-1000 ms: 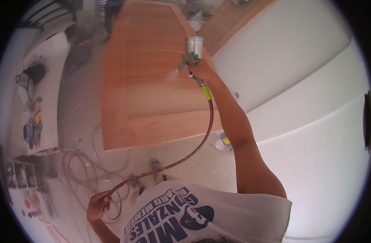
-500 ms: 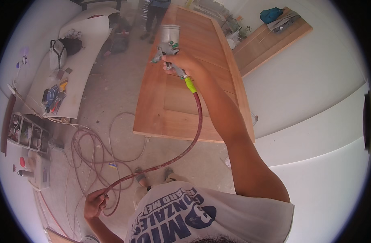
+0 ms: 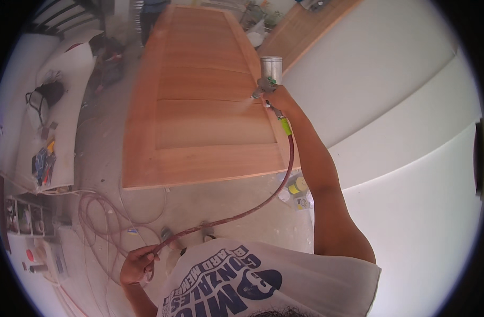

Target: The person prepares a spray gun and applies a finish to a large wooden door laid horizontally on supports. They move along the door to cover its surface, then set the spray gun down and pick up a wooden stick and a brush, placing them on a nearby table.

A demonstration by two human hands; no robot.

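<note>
My right hand [image 3: 278,98] grips a metal spray gun [image 3: 264,87] topped with an upright silver cup [image 3: 271,67], over the right side of a large wooden panelled door [image 3: 199,74]. A fine mist leaves the nozzle toward the lower left. A dark red hose [image 3: 255,207] runs from the gun's bright green-wrapped end [image 3: 286,127] down across my body to my left hand [image 3: 136,264], whose fingers are closed around it at the lower left.
Bags and tools lie on a long white board [image 3: 67,142] at left, near a divided tray [image 3: 29,216]. Loops of hose [image 3: 96,203] lie on the floor. Another person [image 3: 149,21] stands beyond the door. A second wooden board [image 3: 310,31] and small containers [image 3: 297,187] are at right.
Since half a second ago my right hand and gun have moved right and slightly lower in view, with mist visible again at the nozzle. My left hand still grips the hose.
</note>
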